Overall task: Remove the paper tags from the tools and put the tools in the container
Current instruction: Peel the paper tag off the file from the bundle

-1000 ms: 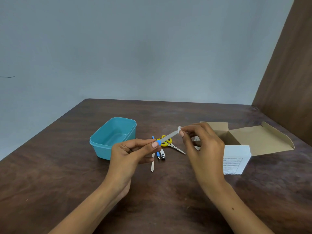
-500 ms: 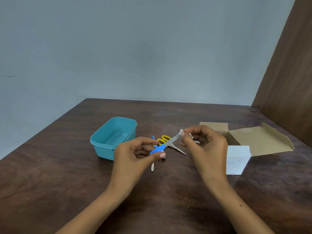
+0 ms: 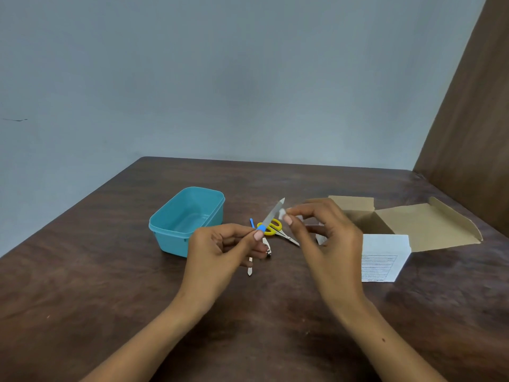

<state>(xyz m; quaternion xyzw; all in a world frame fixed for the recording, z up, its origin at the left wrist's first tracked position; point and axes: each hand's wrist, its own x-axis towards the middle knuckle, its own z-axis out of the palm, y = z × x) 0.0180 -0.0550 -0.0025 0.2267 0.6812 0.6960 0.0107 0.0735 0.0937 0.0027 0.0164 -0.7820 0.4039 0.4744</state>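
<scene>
1. Head view: the nail file (image 3: 271, 216), a grey blade with a blue handle, is held above the table, its tip raised and pointing up and away; a second ago it lay flatter between both hands, with the right fingertips on its tip
2. The paper tag (image 3: 282, 214), a small white scrap, now sits in the pinch of the right hand (image 3: 325, 238), just beside the blade and, as far as the blur allows, clear of it, so I judge the tag is off this tool
3. The left hand (image 3: 220, 252) pinches the blue handle between thumb and forefinger, the other fingers curled beneath
4. That leaves the file ready to go into the teal container (image 3: 187, 219), which stands near the left hand, open-topped, with no tools seen inside
5. On the table (image 3: 110, 285) behind the hands lie yellow-handled scissors (image 3: 272, 227), a nail clipper (image 3: 267, 248), a slim metal tool (image 3: 250, 267) and a small blue stick (image 3: 251, 222); whether they carry tags is too small to tell
6. An open cardboard box (image 3: 413, 224) sits to the right, well apart from the container; nothing lies between file and container
</scene>
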